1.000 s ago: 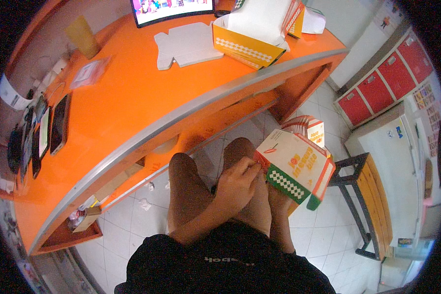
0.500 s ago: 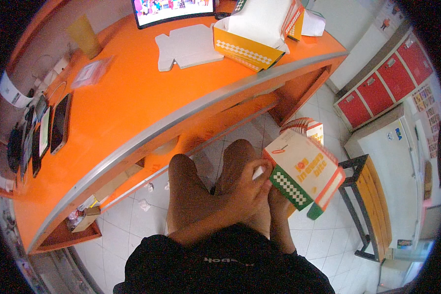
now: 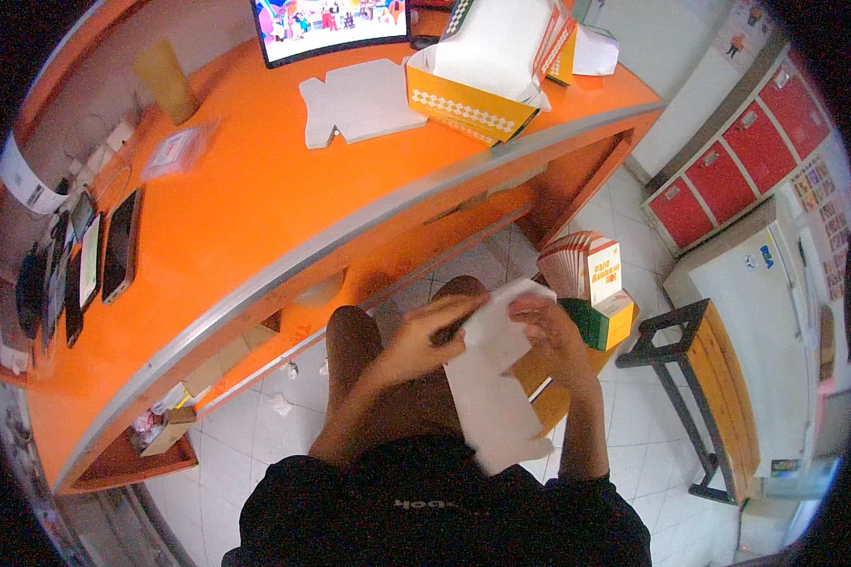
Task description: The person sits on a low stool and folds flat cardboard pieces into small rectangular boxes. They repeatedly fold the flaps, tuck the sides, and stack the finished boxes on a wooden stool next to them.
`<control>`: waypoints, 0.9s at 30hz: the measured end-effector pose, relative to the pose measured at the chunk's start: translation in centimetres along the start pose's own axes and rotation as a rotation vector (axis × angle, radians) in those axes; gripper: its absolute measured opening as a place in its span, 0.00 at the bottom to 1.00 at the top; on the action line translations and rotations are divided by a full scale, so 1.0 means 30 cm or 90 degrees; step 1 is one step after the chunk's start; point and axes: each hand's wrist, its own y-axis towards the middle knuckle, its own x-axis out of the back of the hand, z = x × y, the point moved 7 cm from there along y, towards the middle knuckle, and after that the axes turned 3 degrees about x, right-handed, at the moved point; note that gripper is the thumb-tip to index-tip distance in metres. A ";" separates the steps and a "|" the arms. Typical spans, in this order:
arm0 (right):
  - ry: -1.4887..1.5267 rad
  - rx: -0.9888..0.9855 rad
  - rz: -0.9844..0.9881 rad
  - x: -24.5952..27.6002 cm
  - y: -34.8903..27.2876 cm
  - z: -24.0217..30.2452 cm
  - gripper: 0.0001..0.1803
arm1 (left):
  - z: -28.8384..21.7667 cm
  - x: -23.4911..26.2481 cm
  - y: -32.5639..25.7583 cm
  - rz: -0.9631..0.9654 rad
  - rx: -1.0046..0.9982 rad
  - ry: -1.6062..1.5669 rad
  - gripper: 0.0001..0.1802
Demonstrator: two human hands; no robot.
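This looks like a shop's counter area or a small office; which of the two cannot be told. The signs: an orange counter (image 3: 255, 189) with metal edging, a lit screen (image 3: 331, 26) at its back, phones (image 3: 121, 246) along its left end, printed cartons (image 3: 471, 104) on its right end, red lockers (image 3: 716, 180) beyond.

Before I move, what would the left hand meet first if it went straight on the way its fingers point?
The left hand would first meet the white card sheet, with the right hand farther along. Depth is unclear; the fingers may already touch the sheet.
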 end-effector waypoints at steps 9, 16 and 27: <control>0.075 0.084 -0.387 -0.049 0.003 0.045 0.05 | -0.056 -0.029 -0.029 -0.304 -0.094 0.100 0.17; 0.154 0.110 -0.399 -0.148 -0.014 0.066 0.08 | -0.042 -0.019 -0.027 -0.373 0.018 -0.055 0.09; 0.136 0.118 -0.420 -0.105 -0.048 0.058 0.09 | -0.112 -0.060 -0.019 -0.202 -0.026 0.009 0.17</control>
